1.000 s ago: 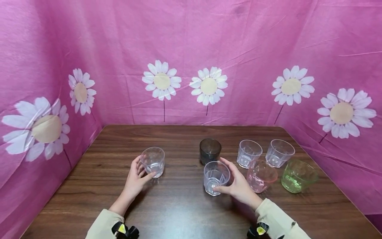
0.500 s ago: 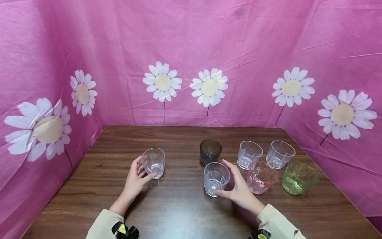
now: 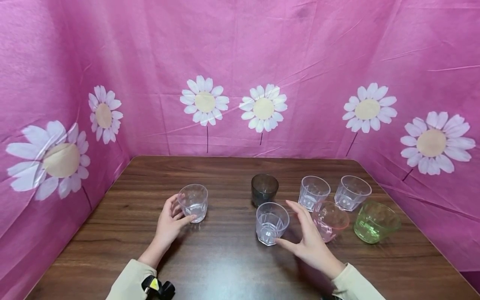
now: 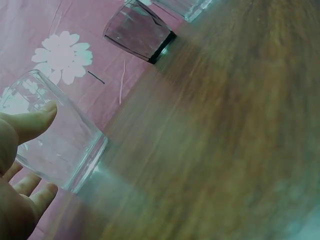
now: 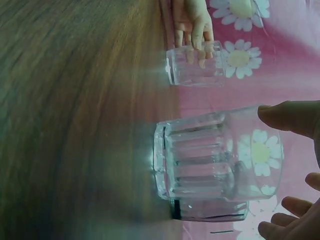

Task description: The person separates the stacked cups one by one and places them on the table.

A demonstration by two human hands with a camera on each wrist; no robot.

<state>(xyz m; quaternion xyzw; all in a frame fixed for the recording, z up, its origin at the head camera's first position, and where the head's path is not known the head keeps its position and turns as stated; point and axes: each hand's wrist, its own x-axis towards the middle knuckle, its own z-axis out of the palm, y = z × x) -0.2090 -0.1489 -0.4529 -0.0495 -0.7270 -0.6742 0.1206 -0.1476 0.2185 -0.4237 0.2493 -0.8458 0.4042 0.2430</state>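
Observation:
My left hand [image 3: 168, 223] holds a smooth clear tumbler [image 3: 193, 202] upright on the left of the table. Its thumb lies along the near side and its fingers reach round the outer side. Right of centre stands a faceted clear tumbler [image 3: 271, 221]. Beside it my right hand [image 3: 313, 246] is spread, with the thumb tip close to the tumbler's lower side and the fingers away from it. In the right wrist view this faceted tumbler [image 5: 200, 155] stands between thumb and fingers, with the thumb overlapping its rim. A dark smoky tumbler [image 3: 264, 190] stands just behind it.
Right of my right hand stand a pink tumbler [image 3: 330, 221] and a green tumbler [image 3: 375, 223]. Two clear tumblers, one at the right rear [image 3: 352, 192] and one nearer the middle [image 3: 314, 191], are behind them. Pink daisy-printed cloth [image 3: 232, 50] encloses the wooden table [image 3: 225, 258].
My right hand has drawn back to the right from the faceted tumbler, its fingers widening off it. My left hand and the tumbler it holds have stayed in place.

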